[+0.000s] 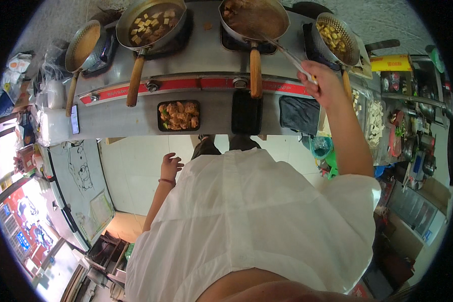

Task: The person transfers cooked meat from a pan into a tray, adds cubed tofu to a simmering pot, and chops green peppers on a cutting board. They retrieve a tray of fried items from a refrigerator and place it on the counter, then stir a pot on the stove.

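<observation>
My right hand (322,82) is closed around the handle of a metal utensil (288,56). Its far end dips into brown broth in a wooden-handled saucepan (255,40), so I cannot tell its shape. Chunks of food show at that pan's upper left. Below the counter, at my side, hangs my left hand (170,167), holding nothing, its fingers apart. On the counter's front ledge sit a black tray of browned food pieces (178,115) and a second black container (247,113). A folded dark cloth (299,114) lies to the right of them.
A saucepan with tofu-like cubes in broth (151,24), a pan of brown liquid (83,47) and a pan of yellowish pieces (332,37) share the steel stove (205,56). Wooden handles jut toward me. A phone (75,119) lies at left; a food tray (375,122) is at right.
</observation>
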### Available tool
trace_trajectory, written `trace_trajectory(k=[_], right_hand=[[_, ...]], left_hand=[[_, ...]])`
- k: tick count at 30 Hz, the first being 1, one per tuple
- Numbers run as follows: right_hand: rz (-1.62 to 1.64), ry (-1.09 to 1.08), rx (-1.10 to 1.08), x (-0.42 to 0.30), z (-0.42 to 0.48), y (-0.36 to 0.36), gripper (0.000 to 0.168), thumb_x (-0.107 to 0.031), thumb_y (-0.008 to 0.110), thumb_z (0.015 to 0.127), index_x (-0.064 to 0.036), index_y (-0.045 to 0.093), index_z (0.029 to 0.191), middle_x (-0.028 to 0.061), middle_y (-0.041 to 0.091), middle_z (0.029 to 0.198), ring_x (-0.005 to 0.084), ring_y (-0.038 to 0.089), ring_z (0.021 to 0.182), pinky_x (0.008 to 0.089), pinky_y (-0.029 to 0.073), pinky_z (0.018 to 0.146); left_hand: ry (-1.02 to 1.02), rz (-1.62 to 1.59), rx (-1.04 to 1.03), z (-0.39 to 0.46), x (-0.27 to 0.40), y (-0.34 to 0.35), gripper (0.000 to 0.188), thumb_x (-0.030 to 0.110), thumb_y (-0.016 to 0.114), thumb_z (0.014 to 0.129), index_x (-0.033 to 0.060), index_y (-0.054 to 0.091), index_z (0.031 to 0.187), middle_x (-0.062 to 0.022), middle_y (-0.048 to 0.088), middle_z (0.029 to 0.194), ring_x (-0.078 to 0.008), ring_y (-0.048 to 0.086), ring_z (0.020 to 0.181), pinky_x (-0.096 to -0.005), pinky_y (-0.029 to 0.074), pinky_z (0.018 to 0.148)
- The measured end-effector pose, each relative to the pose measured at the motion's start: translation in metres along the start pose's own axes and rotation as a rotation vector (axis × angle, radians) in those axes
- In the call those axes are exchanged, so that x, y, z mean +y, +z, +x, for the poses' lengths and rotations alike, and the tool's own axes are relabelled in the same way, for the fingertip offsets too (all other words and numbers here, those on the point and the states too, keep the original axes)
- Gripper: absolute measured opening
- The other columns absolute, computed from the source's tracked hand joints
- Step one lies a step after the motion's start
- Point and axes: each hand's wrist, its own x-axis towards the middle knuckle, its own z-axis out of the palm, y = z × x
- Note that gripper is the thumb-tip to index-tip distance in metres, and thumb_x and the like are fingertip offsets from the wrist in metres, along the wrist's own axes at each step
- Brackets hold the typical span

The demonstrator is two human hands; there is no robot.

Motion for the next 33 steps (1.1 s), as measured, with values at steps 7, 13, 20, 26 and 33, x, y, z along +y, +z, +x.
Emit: trace_trajectory(k=[7, 13, 20, 26, 33], right_hand=[[-0.671, -0.426, 0.291, 0.023, -0.025, -0.009, 0.033, -0.016, 0.049, 0.085, -0.004, 0.047, 0.116, 0.0041, 0.053, 0.072, 0.0101, 0.046, 0.048, 0.0245, 0.036, 0.038], [-1.721, -0.747, 0.629, 0.018, -0.011, -0.005, 0.04, -0.015, 0.048, 0.082, -0.005, 0.042, 0.12, 0.0136, 0.055, 0.086, 0.0272, 0.058, 0.073, 0.0381, 0.047, 0.057], [-1.802, -0.709, 0.524, 0.02, 0.031, -0.01, 0.042, -0.015, 0.048, 0.082, -0.004, 0.039, 0.121, 0.0105, 0.054, 0.074, 0.0246, 0.058, 0.066, 0.0349, 0.048, 0.056], [-0.414, -0.094, -0.02, -0.009, 0.025, 0.003, 0.024, -0.016, 0.049, 0.082, -0.002, 0.048, 0.102, 0.0035, 0.048, 0.062, 0.0083, 0.039, 0.041, 0.0218, 0.032, 0.035], [-0.065, -0.066, 0.045, 0.007, -0.009, 0.0, 0.024, -0.016, 0.051, 0.082, -0.002, 0.048, 0.101, 0.0035, 0.049, 0.065, 0.0041, 0.032, 0.036, 0.0173, 0.022, 0.03]], left_hand=[[0.042, 0.06, -0.018, 0.004, -0.003, -0.003, 0.036, 0.007, 0.051, 0.073, 0.0015, 0.043, 0.108, -0.0105, 0.055, 0.083, -0.0162, 0.056, 0.062, -0.0264, 0.045, 0.053], [0.066, 0.098, -0.027, 0.004, -0.006, 0.002, 0.033, 0.009, 0.053, 0.074, 0.0028, 0.046, 0.105, -0.0085, 0.056, 0.082, -0.015, 0.054, 0.065, -0.0265, 0.045, 0.054], [0.062, 0.099, -0.048, 0.01, -0.02, 0.0, 0.034, 0.01, 0.053, 0.074, 0.0036, 0.046, 0.106, -0.0079, 0.056, 0.082, -0.0142, 0.054, 0.065, -0.0262, 0.045, 0.055], [0.023, 0.065, -0.012, 0.002, -0.019, 0.001, 0.035, 0.01, 0.053, 0.074, 0.0034, 0.046, 0.107, -0.0085, 0.057, 0.084, -0.0147, 0.055, 0.066, -0.0267, 0.045, 0.056], [0.021, 0.09, 0.005, 0.001, -0.023, -0.001, 0.036, 0.01, 0.055, 0.072, 0.0023, 0.046, 0.107, -0.0098, 0.057, 0.083, -0.0165, 0.055, 0.067, -0.0274, 0.045, 0.057]])
